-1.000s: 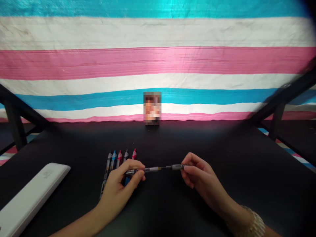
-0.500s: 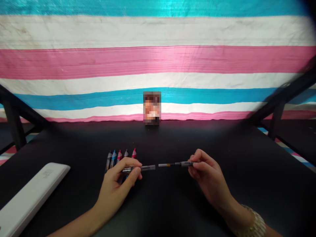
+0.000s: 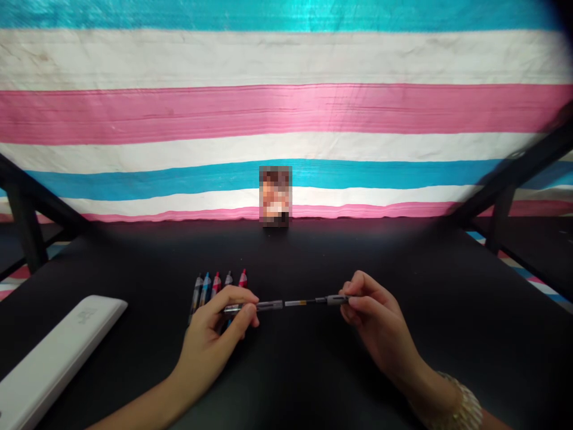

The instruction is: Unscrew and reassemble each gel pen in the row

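Between thumb and fingers, my left hand pinches a clear pen barrel, its end pointing right. My right hand grips the grey end piece of a pen refill; the refill is a thin tube with a yellowish section, pointing left. Barrel end and refill tip are nearly in line, with barely any gap between them. Behind and beside my left hand lie several pens with black, blue and red tops, partly covered by the hand.
A long white case-like object lies on the black table at the left. Something small and pixelated stands at the back edge, before a striped sheet. Black frame bars slant at both sides.
My right hand has shifted the refill slightly left and down, so its tip is closer to the barrel's end. The left hand has hardly moved.
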The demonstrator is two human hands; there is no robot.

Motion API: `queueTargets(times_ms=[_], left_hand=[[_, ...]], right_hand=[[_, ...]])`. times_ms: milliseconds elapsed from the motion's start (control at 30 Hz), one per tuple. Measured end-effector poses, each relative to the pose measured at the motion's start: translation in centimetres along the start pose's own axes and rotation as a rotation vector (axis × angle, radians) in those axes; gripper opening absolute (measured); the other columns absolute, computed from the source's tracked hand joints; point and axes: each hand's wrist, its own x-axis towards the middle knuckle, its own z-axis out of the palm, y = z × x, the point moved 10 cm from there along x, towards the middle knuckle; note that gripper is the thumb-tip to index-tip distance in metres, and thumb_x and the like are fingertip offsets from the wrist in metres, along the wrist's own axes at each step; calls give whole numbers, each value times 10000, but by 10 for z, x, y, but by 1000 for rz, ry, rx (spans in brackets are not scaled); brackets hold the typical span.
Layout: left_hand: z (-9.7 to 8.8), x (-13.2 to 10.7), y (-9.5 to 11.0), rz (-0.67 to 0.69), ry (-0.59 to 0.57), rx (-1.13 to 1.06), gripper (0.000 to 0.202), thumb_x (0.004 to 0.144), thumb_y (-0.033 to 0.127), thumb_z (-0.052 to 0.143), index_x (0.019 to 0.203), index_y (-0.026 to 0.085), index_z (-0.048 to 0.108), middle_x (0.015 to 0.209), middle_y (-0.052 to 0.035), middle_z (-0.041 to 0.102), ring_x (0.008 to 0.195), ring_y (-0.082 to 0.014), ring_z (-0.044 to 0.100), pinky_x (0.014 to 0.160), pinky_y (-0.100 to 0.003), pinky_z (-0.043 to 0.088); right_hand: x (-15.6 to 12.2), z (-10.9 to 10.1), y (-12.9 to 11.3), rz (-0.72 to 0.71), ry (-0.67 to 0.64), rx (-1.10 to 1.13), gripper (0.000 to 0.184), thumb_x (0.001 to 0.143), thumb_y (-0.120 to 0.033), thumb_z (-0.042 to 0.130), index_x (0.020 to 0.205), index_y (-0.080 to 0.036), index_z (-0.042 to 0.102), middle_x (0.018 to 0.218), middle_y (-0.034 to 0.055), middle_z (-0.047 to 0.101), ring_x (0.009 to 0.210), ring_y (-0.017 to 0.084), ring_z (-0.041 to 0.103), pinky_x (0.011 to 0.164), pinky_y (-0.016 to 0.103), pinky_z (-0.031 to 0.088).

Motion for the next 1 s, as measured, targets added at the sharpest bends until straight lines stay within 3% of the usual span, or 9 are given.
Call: queueTargets(times_ms=[133, 367, 467, 600, 933, 1000], left_hand=[[3, 0, -4, -37, -15, -25, 131, 941, 296, 584, 922, 206, 677, 668, 15, 676, 531, -111, 580, 515, -194, 498], [8, -2, -2, -29, -62, -36, 119, 931, 279, 591, 919, 215, 690, 680, 11, 689, 522, -108, 562, 504, -188, 490], [11, -2, 2, 14, -84, -5, 100, 918, 257, 602, 909, 215, 692, 664, 15, 690, 510, -105, 553, 501, -186, 478], [8, -2, -2, -38, -59, -42, 121, 920, 286, 599, 915, 202, 686, 672, 6, 697, 508, -108, 568, 496, -191, 483], [17, -1, -14, -120, -111, -127, 160, 913, 317, 613, 882, 180, 689, 623, -2, 696, 482, -101, 541, 488, -199, 443], [17, -2, -13, -117, -112, -119, 161, 911, 316, 615, 879, 179, 693, 616, -4, 696, 487, -106, 548, 490, -202, 446]], right_hand=[[-3, 4, 0, -9, -40, -60, 135, 752, -194, 699, 740, -194, 564, 605, -53, 508, 514, 79, 406, 465, 198, 284], [-11, 27, -4, -56, -218, -379, 134, 875, -263, 701, 852, -205, 582, 677, -30, 618, 553, 92, 506, 500, 196, 376], [-15, 37, -13, -148, -255, -515, 96, 897, -260, 684, 876, -207, 606, 735, -7, 649, 602, 119, 591, 515, 214, 430], [-21, 42, -23, -321, -267, -653, 40, 927, -194, 634, 949, -225, 646, 798, 12, 703, 696, 157, 688, 585, 244, 503], [-27, 48, -24, -504, -311, -846, 37, 957, -234, 618, 960, -223, 653, 784, 14, 704, 650, 160, 652, 597, 260, 509], [-29, 53, -27, -534, -335, -913, 129, 986, -275, 587, 891, -210, 647, 714, 1, 667, 596, 146, 611, 569, 252, 474]])
